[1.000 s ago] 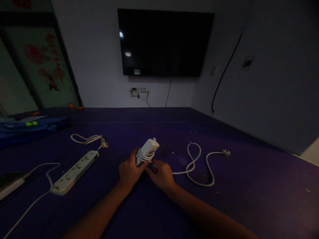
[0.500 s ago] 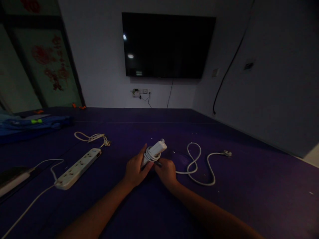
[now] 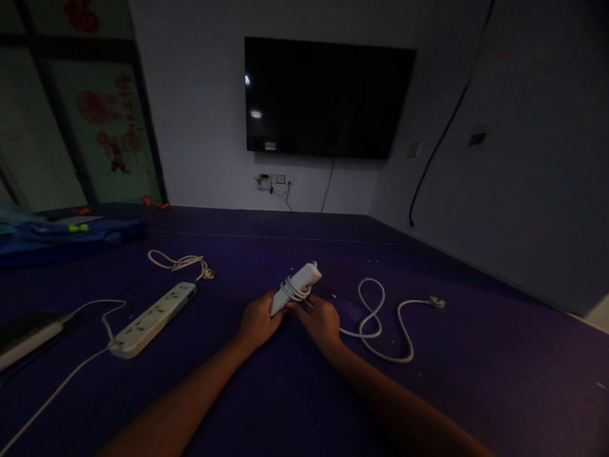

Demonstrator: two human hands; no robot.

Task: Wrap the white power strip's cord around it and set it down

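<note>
Left to right, going off the socket strip [image 3: 155,319]: one blue cloth heap [image 3: 71,235] is seen beyond it to the left, and one looped cord [image 3: 177,261] with one plug [image 3: 208,274] is laid just past its far end. Right of the strip, one white bar [image 3: 304,275] is held up at a slant. Its lower end is gripped by the left hand [image 3: 257,325], and the trailing cord [image 3: 383,294] is pinched by the right hand [image 3: 321,322], fingertips partly hidden. Further right of the strip, that cord's curves and a second plug [image 3: 436,303] are spotted. Looks-wise, the bar's plain white, slim and boxy, with a few cord turns [image 3: 295,292] wrapped round it.
</note>
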